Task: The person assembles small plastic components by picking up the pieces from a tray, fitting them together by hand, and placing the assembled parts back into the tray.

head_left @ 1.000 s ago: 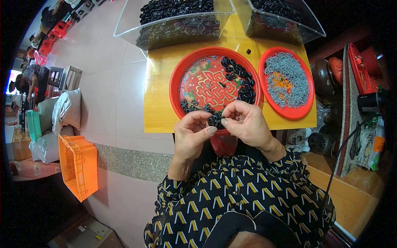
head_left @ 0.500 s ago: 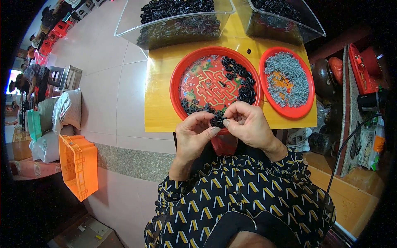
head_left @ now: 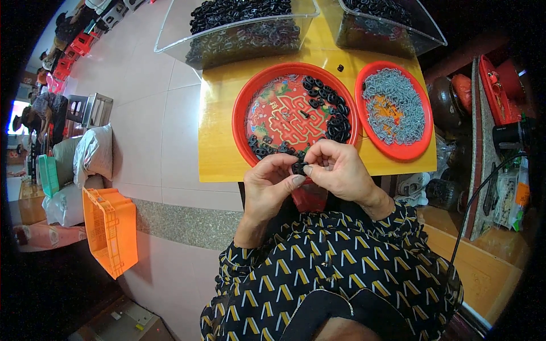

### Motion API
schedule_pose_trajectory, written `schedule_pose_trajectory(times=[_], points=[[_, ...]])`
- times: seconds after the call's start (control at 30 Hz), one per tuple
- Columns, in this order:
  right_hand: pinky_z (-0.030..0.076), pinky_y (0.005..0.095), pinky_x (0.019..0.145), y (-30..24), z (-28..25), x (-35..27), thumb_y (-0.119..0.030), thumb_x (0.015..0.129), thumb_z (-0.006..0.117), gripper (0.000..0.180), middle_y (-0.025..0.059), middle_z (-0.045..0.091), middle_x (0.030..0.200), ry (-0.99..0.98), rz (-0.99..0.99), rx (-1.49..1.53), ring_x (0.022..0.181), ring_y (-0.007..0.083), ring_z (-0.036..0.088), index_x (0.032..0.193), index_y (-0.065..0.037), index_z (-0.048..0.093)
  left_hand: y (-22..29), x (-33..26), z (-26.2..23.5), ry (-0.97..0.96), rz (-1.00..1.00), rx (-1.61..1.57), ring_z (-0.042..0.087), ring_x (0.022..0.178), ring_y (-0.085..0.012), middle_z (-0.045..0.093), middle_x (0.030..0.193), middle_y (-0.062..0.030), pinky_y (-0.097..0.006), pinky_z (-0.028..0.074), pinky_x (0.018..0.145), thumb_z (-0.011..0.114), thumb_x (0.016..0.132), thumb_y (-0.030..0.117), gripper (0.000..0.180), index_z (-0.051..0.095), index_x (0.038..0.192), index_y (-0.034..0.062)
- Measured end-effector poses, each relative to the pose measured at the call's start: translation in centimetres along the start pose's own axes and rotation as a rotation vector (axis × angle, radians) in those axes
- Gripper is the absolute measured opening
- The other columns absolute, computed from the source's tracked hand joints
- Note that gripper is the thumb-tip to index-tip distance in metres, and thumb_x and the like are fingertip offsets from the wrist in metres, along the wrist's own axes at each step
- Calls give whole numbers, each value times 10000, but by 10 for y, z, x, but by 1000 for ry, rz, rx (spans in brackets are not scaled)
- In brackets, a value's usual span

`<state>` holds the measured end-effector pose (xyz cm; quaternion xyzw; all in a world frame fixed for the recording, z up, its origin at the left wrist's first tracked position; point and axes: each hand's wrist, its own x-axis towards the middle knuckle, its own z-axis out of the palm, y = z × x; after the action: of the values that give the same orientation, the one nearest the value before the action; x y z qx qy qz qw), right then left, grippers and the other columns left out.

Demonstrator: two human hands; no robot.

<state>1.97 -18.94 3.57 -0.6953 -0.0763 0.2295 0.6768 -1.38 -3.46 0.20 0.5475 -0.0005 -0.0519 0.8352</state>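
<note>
Both hands meet at the table's near edge, fingertips pinched from either side on one small black part (head_left: 299, 168). Left hand (head_left: 272, 184) closes on it from 9 o'clock, thumb and forefinger narrow; right hand (head_left: 338, 170) closes from 3 o'clock, fingers curled tight over it. I cannot tell whether a second piece sits inside the pinch.

Risk, my judgement: the part is tiny and held only by fingertips, above the gap between table (head_left: 219, 142) and lap. A slip drops it past the edge onto the patterned shirt or the floor. The grip also sits just at 6 o'clock of the big red tray (head_left: 242, 122); a knuckle catching its rim could tip the black parts heaped along its 3 to 6 o'clock side.

The part: black, dull, roughly ring-shaped as far as I can see, mostly hidden by fingers. It matches the pile in the tray. The smaller red tray (head_left: 398, 152) at 2 o'clock holds grey metal bits, untouched
</note>
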Motion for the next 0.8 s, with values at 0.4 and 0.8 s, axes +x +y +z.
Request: schedule_pose_trajectory(times=[0.4, 0.8], points=[[397, 155, 476, 0, -2, 2, -5, 735, 567, 87, -17, 511, 678, -17, 26, 70, 563, 19, 481, 799, -10, 509, -1, -1, -2, -52, -27, -27, 517, 738, -80, 544, 815, -25, -202, 433, 663, 623, 712, -20, 264, 537, 962, -15], [443, 193, 511, 16, -16, 9, -102, 733, 638, 154, 16, 545, 685, -317, 96, 484, 574, 81, 532, 796, -17, 526, 3, -5, 0, -146, 57, 89, 478, 698, -68, 515, 818, -26, -189, 397, 626, 571, 759, -1, 218, 503, 965, -24]])
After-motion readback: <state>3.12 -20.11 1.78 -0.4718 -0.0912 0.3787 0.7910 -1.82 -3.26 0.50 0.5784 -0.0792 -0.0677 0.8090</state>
